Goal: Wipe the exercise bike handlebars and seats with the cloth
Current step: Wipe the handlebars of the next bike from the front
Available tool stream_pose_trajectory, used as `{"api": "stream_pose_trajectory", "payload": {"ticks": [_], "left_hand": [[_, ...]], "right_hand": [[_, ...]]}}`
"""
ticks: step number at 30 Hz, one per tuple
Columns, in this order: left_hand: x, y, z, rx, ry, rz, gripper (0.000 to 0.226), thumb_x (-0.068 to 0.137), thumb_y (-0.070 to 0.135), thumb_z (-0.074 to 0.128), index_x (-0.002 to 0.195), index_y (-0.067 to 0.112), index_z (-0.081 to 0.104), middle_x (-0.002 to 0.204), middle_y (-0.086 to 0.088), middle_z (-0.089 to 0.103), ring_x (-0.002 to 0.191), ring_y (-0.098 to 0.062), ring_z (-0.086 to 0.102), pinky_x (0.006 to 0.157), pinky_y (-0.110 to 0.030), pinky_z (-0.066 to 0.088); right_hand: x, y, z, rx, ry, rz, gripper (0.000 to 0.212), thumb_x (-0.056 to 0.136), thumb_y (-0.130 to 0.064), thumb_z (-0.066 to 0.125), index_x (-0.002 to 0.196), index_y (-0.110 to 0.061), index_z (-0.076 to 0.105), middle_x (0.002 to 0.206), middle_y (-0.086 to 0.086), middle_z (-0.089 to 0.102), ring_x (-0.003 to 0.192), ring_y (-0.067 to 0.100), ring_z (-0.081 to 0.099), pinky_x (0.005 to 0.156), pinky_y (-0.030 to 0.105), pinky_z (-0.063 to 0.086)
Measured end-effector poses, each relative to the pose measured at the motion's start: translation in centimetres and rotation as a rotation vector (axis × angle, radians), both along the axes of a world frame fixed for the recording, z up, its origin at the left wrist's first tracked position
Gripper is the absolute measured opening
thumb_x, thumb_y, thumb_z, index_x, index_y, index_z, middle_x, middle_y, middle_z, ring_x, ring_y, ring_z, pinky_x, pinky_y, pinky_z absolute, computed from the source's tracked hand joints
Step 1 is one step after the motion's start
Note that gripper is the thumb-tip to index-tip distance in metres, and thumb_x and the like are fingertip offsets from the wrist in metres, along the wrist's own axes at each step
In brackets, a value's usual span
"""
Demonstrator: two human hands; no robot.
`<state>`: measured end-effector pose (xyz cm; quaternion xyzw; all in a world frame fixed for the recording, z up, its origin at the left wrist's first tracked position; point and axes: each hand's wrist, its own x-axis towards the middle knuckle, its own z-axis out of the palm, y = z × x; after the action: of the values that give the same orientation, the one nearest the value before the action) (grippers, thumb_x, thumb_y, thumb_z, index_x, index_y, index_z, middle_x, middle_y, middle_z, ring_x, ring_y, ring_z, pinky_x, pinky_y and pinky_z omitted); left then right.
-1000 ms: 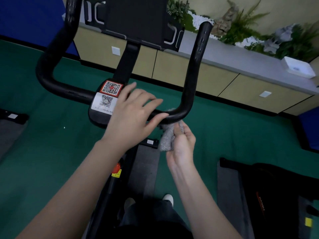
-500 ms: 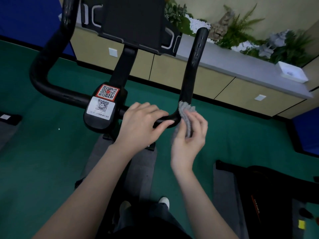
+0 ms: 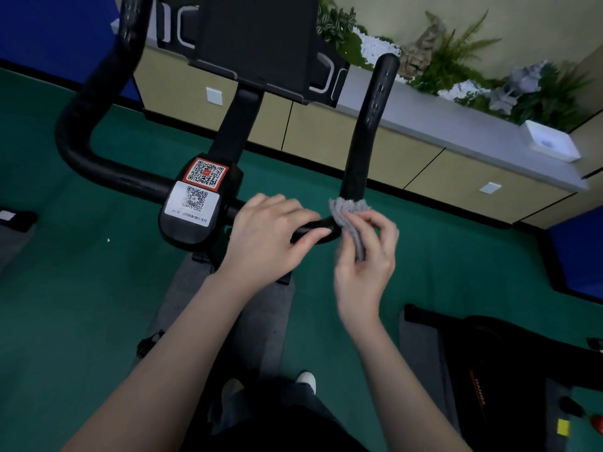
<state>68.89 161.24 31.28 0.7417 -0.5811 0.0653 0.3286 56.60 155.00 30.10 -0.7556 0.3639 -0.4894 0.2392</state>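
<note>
Fingers (image 3: 381,223) of the right hand (image 3: 362,265) pinch a soft grey fluffy cloth (image 3: 347,207) against the bend of the black tubular handlebar (image 3: 362,135), which the left hand (image 3: 261,236) grips. Limp and light, probably best held bunched.

Green carpet floor (image 3: 65,305) meets beige cabinets (image 3: 326,132) under a grey ledge (image 3: 456,125) of plants (image 3: 456,63), blue panels (image 3: 49,31) beside.

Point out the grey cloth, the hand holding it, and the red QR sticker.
grey cloth (image 3: 348,210), head view, fluffy top edge
right hand (image 3: 363,272), head view, back of the hand
red QR sticker (image 3: 206,172), head view, its centre
</note>
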Motion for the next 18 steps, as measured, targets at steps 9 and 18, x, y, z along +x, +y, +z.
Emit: {"api": "stream_pose_trajectory", "payload": {"ticks": [9,18], "left_hand": [[-1.1,-0.6,0.9,0.068,0.027,0.092,0.046,0.089,0.057,0.046,0.094,0.021,0.074,0.084,0.005,0.071,0.084,-0.019,0.062,0.081,-0.035,0.039],[-3.7,-3.3,1.3,0.073,0.075,0.198,0.040,0.088,0.052,0.055,0.102,0.017,0.069,0.088,0.001,0.068,0.086,-0.022,0.062,0.084,-0.038,0.042]], "right_hand": [[-0.8,-3.4,2.0,-0.078,0.197,0.167,0.021,0.084,0.010,0.061,0.100,0.001,0.071,0.107,0.006,0.067,0.107,0.023,0.053,0.101,0.023,0.040],[0.6,-9.2,4.2,-0.057,0.282,0.293,0.022,0.084,0.007,0.060,0.100,-0.003,0.073,0.107,0.007,0.066,0.106,0.025,0.053,0.095,0.015,0.038]]}}
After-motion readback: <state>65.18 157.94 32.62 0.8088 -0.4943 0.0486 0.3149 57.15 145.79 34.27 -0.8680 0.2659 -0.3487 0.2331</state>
